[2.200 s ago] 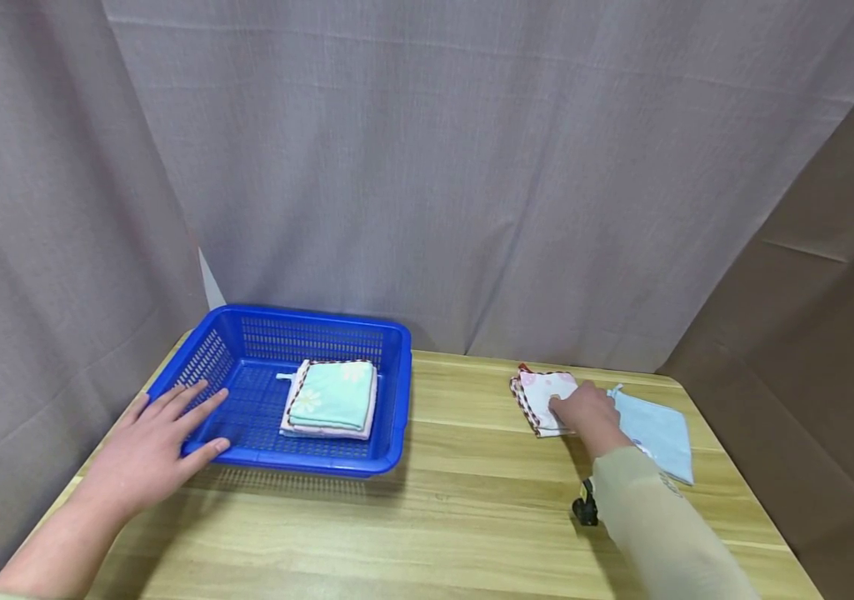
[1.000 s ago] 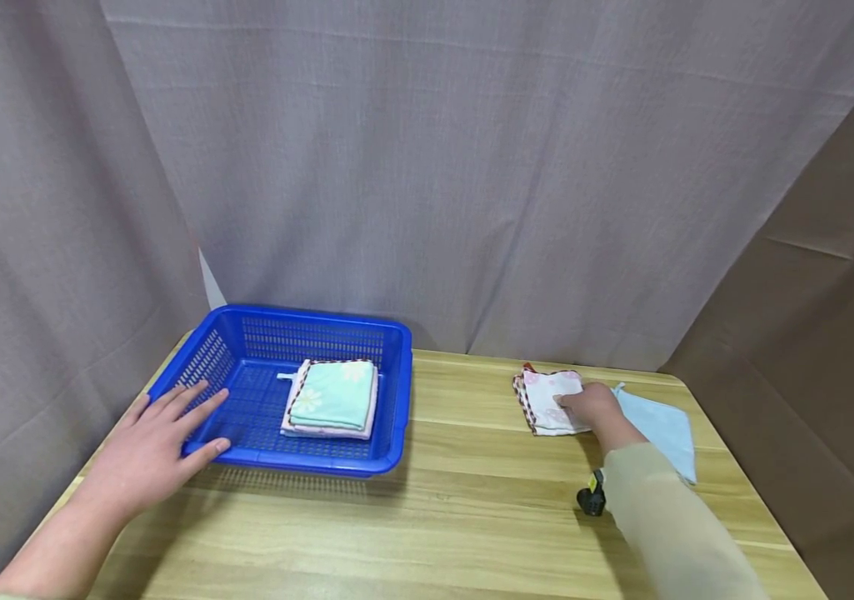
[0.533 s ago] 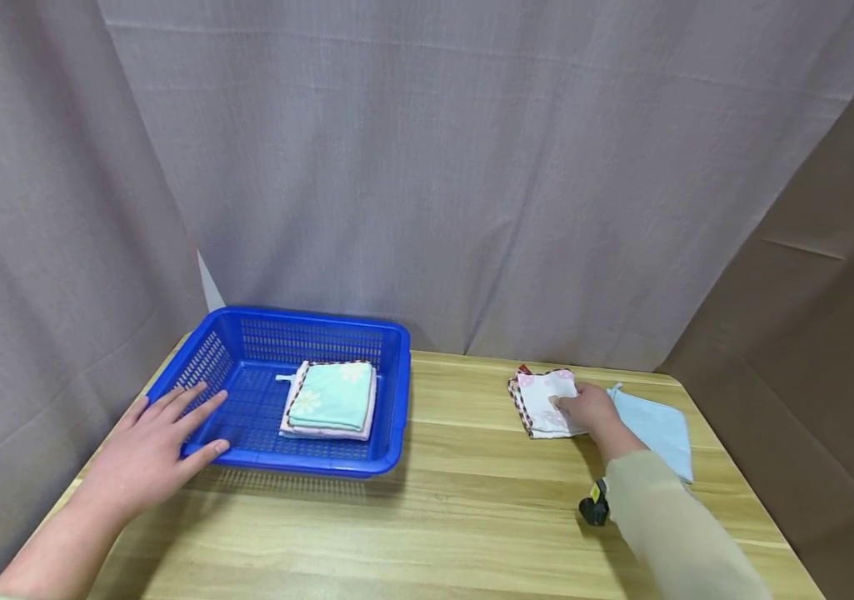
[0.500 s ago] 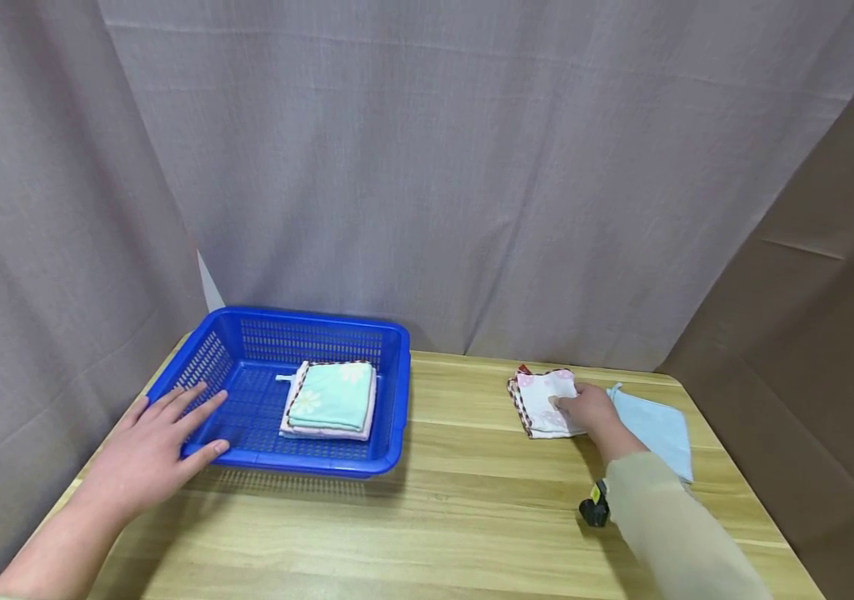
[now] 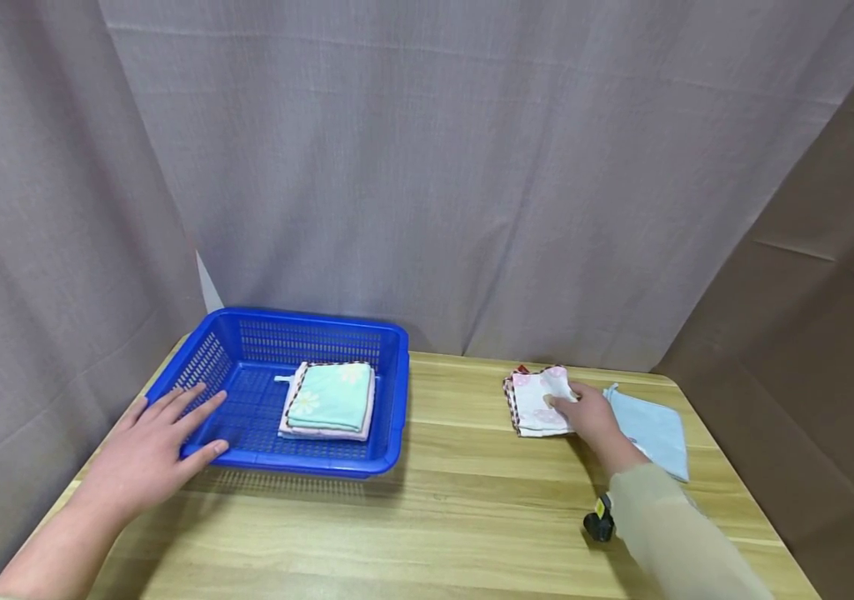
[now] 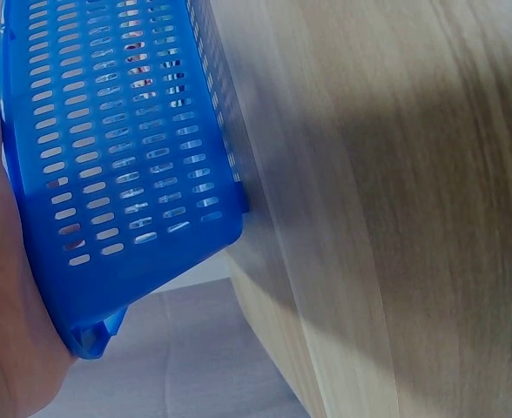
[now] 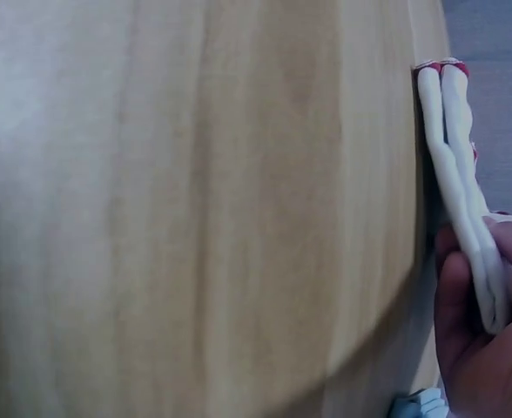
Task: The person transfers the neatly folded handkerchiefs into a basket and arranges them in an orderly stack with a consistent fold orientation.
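Observation:
My right hand [image 5: 593, 417] pinches the right edge of a folded white hand towel [image 5: 535, 404] with pink patches and a dark checked border. In the right wrist view the thumb lies on top of the towel [image 7: 461, 174] and fingers curl under its folded edge. My left hand [image 5: 152, 446] rests with spread fingers on the front left corner of a blue plastic basket [image 5: 402, 400]. Inside the basket lies a stack of folded towels, with a mint green flowered towel [image 5: 332, 396] on top of a pale pink one.
A light blue folded towel [image 5: 651, 429] lies on the wooden table [image 5: 427, 533] to the right, partly behind my right forearm. A small black camera [image 5: 599, 521] sits at the right wrist. Grey curtain [image 5: 427, 167] hangs behind the table, and brown cloth [image 5: 831, 333] walls the right side.
The right hand has shifted from lying over the white towel's right part to its right edge, with fingers now under it. Hand and towel have moved slightly left. The left hand stays put.

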A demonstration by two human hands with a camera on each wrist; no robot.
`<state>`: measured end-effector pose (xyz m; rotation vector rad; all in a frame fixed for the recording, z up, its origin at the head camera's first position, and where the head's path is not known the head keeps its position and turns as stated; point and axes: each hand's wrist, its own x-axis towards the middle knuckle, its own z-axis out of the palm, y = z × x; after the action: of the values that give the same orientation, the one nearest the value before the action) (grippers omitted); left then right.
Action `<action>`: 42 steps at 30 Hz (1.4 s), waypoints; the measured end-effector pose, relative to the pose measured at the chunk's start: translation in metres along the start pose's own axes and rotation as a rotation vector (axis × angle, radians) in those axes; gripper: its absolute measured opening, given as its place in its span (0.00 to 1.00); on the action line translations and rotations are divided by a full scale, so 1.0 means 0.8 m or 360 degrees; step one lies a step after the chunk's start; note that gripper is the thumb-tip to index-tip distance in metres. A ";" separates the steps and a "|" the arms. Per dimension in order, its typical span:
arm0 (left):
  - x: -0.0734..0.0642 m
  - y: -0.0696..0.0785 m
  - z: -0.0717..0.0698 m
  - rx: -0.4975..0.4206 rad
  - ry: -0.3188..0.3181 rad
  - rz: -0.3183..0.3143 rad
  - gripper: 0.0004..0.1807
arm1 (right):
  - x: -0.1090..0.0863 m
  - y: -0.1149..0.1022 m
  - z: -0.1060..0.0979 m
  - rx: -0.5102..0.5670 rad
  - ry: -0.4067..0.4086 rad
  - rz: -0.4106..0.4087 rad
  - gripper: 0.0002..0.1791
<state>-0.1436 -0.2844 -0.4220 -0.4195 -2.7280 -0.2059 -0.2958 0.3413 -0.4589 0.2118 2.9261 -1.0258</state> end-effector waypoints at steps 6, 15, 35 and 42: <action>0.000 -0.001 0.000 0.0007 -0.0012 -0.0007 0.38 | -0.002 0.003 0.003 0.0108 0.0021 0.0002 0.37; 0.000 -0.002 0.004 -0.0010 0.0017 0.0004 0.37 | -0.006 0.009 0.008 0.0346 0.0074 0.0044 0.36; 0.000 0.000 0.001 -0.0007 0.0006 0.0010 0.37 | -0.017 0.002 0.013 0.1037 0.0022 0.0182 0.38; 0.000 0.001 0.000 -0.0009 0.0023 0.0020 0.37 | -0.022 -0.003 0.014 0.1156 0.0031 0.0190 0.37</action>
<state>-0.1431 -0.2838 -0.4220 -0.4349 -2.7108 -0.2129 -0.2788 0.3304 -0.4647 0.4010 2.3763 -2.0099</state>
